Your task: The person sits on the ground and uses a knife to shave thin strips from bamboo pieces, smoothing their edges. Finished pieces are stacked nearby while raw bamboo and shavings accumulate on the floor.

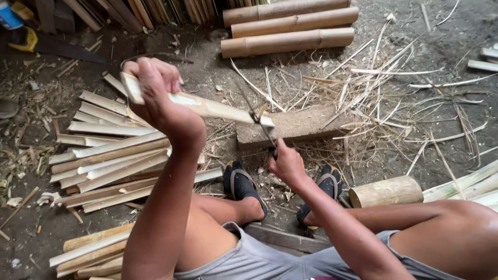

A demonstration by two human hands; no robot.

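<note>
The left hand (155, 91) was clenched around the near end of a pale bamboo slat (207, 106), holding it raised and slanting down to the right. The right hand (285, 163) was closed on the handle of a dark knife (259, 124), whose thin blade stood against the far tip of the slat. That tip sat right over a flat wooden block (306, 127) lying on the dirt floor (441, 46).

Below the hands, the person's feet in dark sandals (241, 184) rested on the ground just in front of the block, knees spread to either side. To the left lay a loose heap of split bamboo strips (109, 161), pale faces up, with a few more near the lower left corner. A short round bamboo section (386, 192) lay beside the right foot. Thin shavings (384, 93) were scattered beyond the block, and three whole bamboo poles (290, 26) lay stacked at the far edge.
</note>
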